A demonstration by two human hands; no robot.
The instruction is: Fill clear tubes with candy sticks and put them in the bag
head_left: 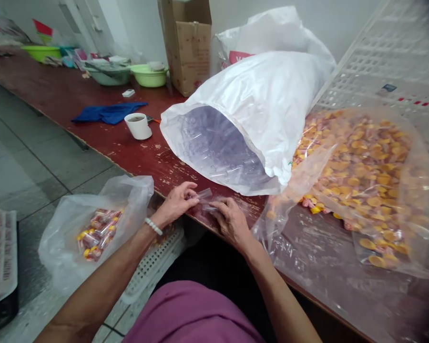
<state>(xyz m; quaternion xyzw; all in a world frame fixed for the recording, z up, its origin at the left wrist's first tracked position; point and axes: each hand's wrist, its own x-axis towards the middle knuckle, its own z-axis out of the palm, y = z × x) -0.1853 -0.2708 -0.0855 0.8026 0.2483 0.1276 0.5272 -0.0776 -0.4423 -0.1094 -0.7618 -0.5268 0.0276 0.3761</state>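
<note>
My left hand [178,202], with a beaded bracelet at the wrist, pinches a small clear plastic tube [203,194] over the table's front edge. Close beside it on the right, my right hand [232,221] has its fingers closed on another clear plastic piece [210,208], whose shape is blurred. Just behind both hands lies a big white sack [271,90], its mouth towards me, with many clear tubes [221,147] inside. On the right, a clear bag [329,164] holds many small yellow-orange capped pieces [373,164].
The red table [107,138] bears a white cup [138,126], a blue cloth [109,113], green basins [149,75] and a cardboard box [189,52]. A white crate [389,71] leans at the right. Low on the left are an open plastic bag [62,238] of colourful pieces and a white basket [153,271].
</note>
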